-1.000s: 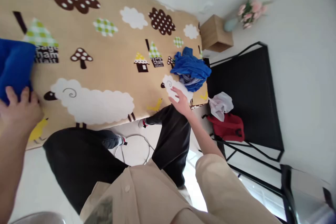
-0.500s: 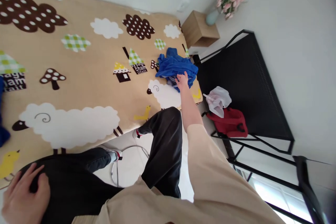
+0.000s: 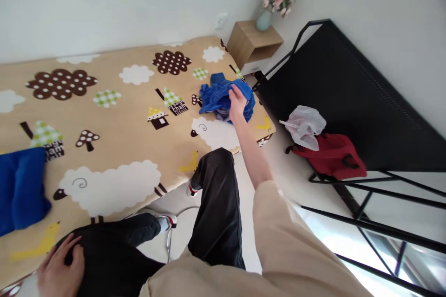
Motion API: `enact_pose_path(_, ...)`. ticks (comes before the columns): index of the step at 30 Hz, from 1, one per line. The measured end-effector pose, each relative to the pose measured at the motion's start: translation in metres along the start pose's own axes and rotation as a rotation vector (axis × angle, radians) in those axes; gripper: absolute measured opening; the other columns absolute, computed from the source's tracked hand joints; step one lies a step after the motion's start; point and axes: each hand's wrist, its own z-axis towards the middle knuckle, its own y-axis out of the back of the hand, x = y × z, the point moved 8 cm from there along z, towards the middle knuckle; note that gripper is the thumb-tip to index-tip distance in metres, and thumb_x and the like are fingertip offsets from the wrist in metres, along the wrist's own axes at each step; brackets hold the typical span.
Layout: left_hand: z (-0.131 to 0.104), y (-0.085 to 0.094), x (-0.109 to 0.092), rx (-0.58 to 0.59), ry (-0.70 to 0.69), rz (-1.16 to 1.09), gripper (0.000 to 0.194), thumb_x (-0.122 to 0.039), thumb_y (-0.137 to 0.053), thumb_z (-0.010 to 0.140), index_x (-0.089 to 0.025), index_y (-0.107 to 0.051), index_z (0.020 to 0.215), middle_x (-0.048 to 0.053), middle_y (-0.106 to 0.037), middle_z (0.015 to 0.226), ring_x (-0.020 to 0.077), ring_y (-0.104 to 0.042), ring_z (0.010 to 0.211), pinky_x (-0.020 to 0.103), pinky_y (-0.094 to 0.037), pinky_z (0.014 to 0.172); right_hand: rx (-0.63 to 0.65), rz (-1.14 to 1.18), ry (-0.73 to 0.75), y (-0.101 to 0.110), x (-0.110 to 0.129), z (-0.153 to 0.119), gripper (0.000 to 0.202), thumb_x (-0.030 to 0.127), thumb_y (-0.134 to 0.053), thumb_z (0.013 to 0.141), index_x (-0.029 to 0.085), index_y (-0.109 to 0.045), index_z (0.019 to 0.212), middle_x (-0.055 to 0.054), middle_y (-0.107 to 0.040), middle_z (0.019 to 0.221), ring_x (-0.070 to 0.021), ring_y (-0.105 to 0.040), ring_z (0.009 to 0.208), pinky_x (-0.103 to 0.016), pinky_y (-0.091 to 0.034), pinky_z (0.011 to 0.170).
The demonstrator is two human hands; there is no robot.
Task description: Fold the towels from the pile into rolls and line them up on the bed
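Observation:
A crumpled pile of blue cloth (image 3: 216,95) lies near the far right end of the patterned bed cover (image 3: 121,125). My right hand (image 3: 237,102) is at the pile, its fingers closed on a fold of the blue cloth. My left hand (image 3: 62,267) rests on my left thigh at the lower left, fingers spread, holding nothing. Another piece of blue cloth, lying flat and folded (image 3: 22,190), is on the cover at the left edge of the view.
A wooden bedside box (image 3: 256,41) with a vase of pink flowers (image 3: 264,21) stands beyond the bed. On the right are a black rack (image 3: 334,97), a white plastic bag (image 3: 303,125) and a red bag (image 3: 334,155). A round stool (image 3: 183,229) is between my legs.
My right hand has closed on the blue cloth and lifted a fold slightly. The view has shifted, so more of the folded blue cloth at the left shows. My left hand stays on my thigh.

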Motion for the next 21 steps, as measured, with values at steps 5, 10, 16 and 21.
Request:
enact_pose_path(5, -0.017, 0.015, -0.042, -0.008, 0.325, -0.216, 0.026, -0.049, -0.068, 0.075, -0.045, -0.075, 0.099, -0.012, -0.076, 0.124, 0.0417, -0.059, 0.138, 0.065, -0.043, 0.119, 0.483, 0.015, 0.140, -0.035, 0.041, -0.209, 0.027, 0.051, -0.074, 0.087, 0.027, -0.083, 0.092, -0.006, -0.075, 0.100, -0.0252, -0.069, 0.105, -0.047, -0.057, 0.104)
enact_pose_path(10, -0.088, -0.034, -0.161, 0.158, 0.109, -0.726, 0.069, -0.047, -0.072, 0.074, -0.029, -0.060, 0.140, 0.011, -0.067, 0.142, 0.0345, -0.070, 0.124, 0.049, -0.059, 0.107, 0.609, 0.344, -0.459, -0.038, -0.051, -0.453, 0.026, 0.046, -0.090, 0.067, 0.027, -0.084, 0.085, -0.002, -0.072, 0.080, -0.0203, -0.065, 0.070, -0.038, -0.059, 0.070)
enact_pose_path(16, -0.147, -0.068, -0.187, 0.205, 0.120, -0.685, 0.053, -0.050, -0.061, 0.084, -0.023, -0.062, 0.130, 0.015, -0.075, 0.123, 0.0324, -0.075, 0.113, 0.045, -0.063, 0.097, 0.598, 0.498, -0.813, -0.027, -0.105, -0.522, 0.046, 0.033, -0.096, 0.052, 0.021, -0.085, 0.094, -0.003, -0.076, 0.079, -0.0187, -0.069, 0.067, -0.036, -0.060, 0.071)
enact_pose_path(21, -0.152, -0.032, -0.181, 0.215, -0.020, -0.631, 0.041, -0.057, -0.062, 0.083, -0.021, -0.070, 0.101, 0.010, -0.078, 0.099, 0.0314, -0.077, 0.094, 0.044, -0.063, 0.090, 0.826, 0.268, -0.375, -0.027, -0.076, -0.495, 0.024, 0.028, -0.081, 0.066, 0.023, -0.086, 0.089, -0.004, -0.077, 0.088, -0.0201, -0.072, 0.080, -0.037, -0.060, 0.085)
